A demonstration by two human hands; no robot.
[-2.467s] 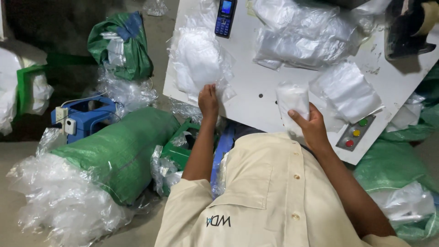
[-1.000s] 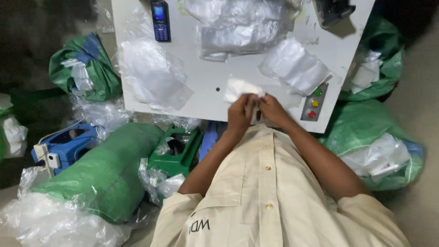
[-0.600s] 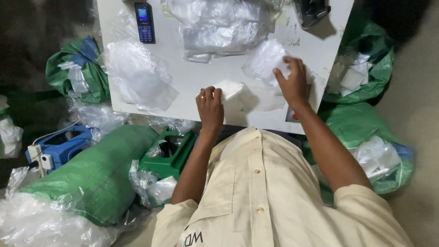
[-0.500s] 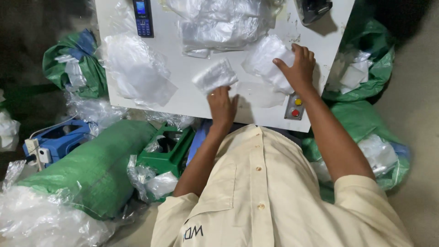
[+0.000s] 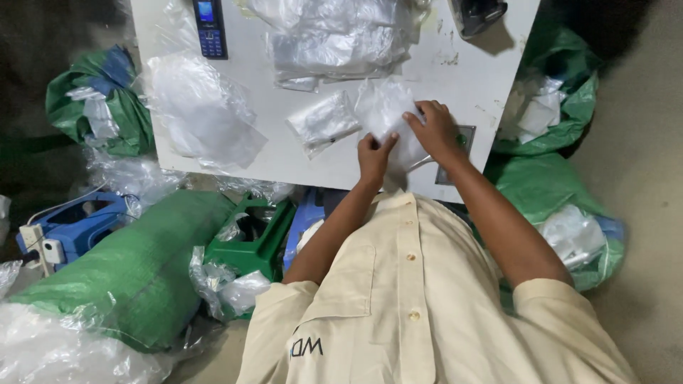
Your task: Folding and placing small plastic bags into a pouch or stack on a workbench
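Both my hands rest on a clear plastic bag (image 5: 388, 114) lying near the front edge of the white table (image 5: 277, 156). My left hand (image 5: 375, 158) pinches its lower edge, and my right hand (image 5: 435, 130) presses on its right side. A small filled clear packet (image 5: 326, 122) lies on the table just left of my hands, apart from them. A heap of clear plastic bags (image 5: 334, 39) sits farther back on the table.
A dark mobile phone (image 5: 210, 27) lies at the table's far left, with a crumpled plastic sheet (image 5: 199, 110) below it. A black device (image 5: 477, 13) stands at the far right. Green sacks (image 5: 135, 277) of plastic, a green stool (image 5: 260, 238) and a blue crate (image 5: 78, 227) crowd the floor.
My left hand let go of the small packet, which now lies on the table, and moved right. Both hands have come together on the clear bag.
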